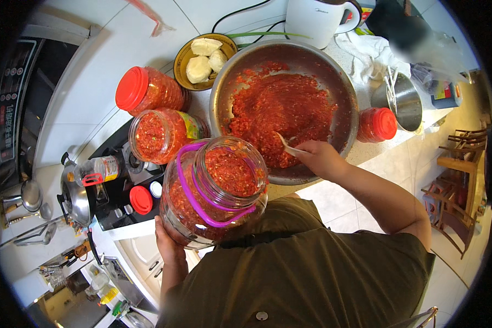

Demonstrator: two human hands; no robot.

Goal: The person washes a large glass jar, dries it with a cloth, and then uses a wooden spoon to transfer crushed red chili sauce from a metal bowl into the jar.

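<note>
My left hand (169, 249) is wrapped round the lower side of a big glass jar (183, 221), tilted close against my body. The jar has a purple carry handle (197, 210) and is filled close to its mouth with chopped red chili. My right hand (321, 158) grips a pale spoon (287, 145), its bowl end dipped into the chili paste (279, 104). That paste lies in a wide metal basin (344, 90) right of the jar. Part of the spoon is hidden by paste and fingers.
Left of the basin stand an open jar of chili (153, 136) and a red-lidded jar (147, 90). A brown bowl (183, 54) holds pale chunks. A small red-lidded jar (377, 124), a metal pot (404, 101) and a white kettle (314, 22) flank the basin. A loose red lid (141, 200) lies on the stove.
</note>
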